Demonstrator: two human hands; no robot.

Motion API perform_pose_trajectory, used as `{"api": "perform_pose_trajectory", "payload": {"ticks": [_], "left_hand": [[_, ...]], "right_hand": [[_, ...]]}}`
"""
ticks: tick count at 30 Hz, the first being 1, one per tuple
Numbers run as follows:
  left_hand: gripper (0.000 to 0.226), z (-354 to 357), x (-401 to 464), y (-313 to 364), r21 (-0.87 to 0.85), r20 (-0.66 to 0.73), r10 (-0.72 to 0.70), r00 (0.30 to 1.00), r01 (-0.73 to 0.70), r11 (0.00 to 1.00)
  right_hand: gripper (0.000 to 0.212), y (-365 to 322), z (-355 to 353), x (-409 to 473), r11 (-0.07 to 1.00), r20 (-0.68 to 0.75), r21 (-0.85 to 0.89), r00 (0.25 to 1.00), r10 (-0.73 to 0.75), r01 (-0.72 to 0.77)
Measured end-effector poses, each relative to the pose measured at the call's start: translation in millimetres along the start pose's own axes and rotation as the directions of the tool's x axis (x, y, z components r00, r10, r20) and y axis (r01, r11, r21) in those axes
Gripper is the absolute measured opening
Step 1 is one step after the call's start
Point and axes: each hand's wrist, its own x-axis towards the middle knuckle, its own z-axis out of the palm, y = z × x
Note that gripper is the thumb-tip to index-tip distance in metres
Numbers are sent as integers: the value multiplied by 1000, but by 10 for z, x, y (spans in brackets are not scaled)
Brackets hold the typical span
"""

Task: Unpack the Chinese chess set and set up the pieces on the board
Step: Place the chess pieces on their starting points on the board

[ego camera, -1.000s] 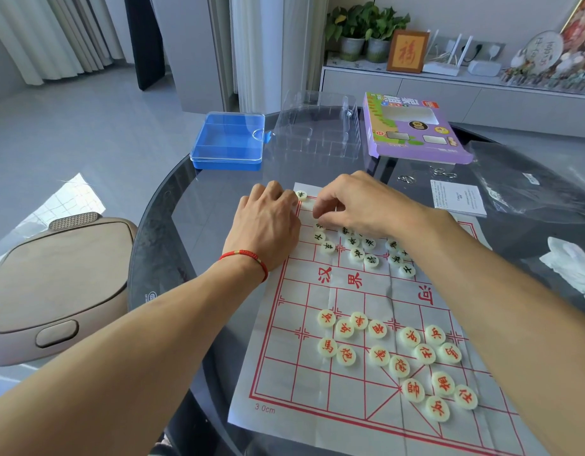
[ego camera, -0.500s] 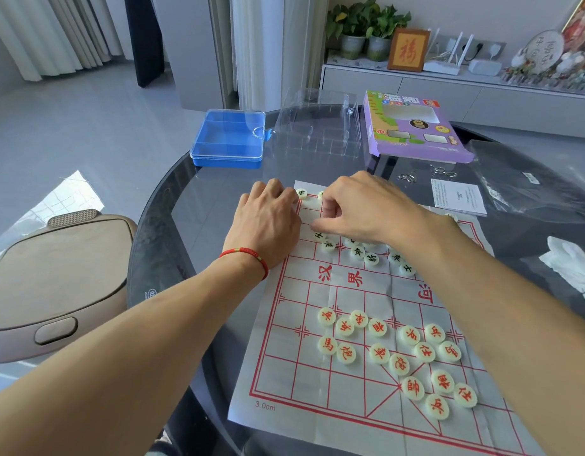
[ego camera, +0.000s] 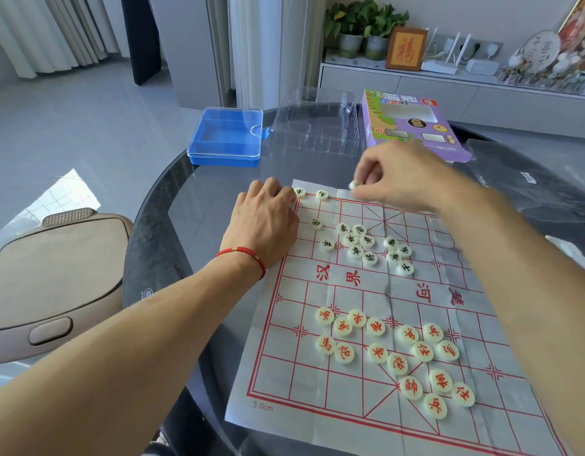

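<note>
Currently right hand (ego camera: 396, 174) pinches a piece (ego camera: 352, 184) above the board (ego camera: 317, 390) far edge; left hand (ego camera: 265, 222) flat on left edge; piece face unreadable.

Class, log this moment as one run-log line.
left hand: flat on board corner | right hand: pinching piece above far row | red pieces: unsorted

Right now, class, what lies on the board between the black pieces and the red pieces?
Head view: only the board's bare river band with printed characters, separating black pieces from red pieces.

board (ego camera: 376, 324): flat, red grid | pieces (ego camera: 370, 245): two on far row, rest clustered
</note>
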Motion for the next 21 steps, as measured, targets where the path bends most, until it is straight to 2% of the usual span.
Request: {"api": "perform_pose_trajectory", "payload": {"ticks": [2, 5, 10, 13, 21], "left_hand": [[32, 1, -2, -1, -1, -1, 3, 1000, -3, 1000], [31, -1, -4, -2, 1, -5, 9, 1000, -9, 1000], [30, -4, -1, -3, 3, -14, 14, 1000, -14, 1000], [30, -3, -2, -3, 6, -13, 13, 1000, -13, 1000], [30, -7, -6, 3, 3, -9, 12, 1000, -12, 1000]], "right_hand": [[9, 224, -67, 70, 1000, -18, -9, 999, 28, -28], [19, 411, 55, 155, 999, 49, -41, 998, 27, -25], [27, 450, 244, 227, 997, 69, -64, 997, -40, 45], [35, 487, 252, 239, 998, 51, -52, 998, -31, 34], [17, 420, 363, 182, 996, 18, -82, 1000, -26, 27]]}}
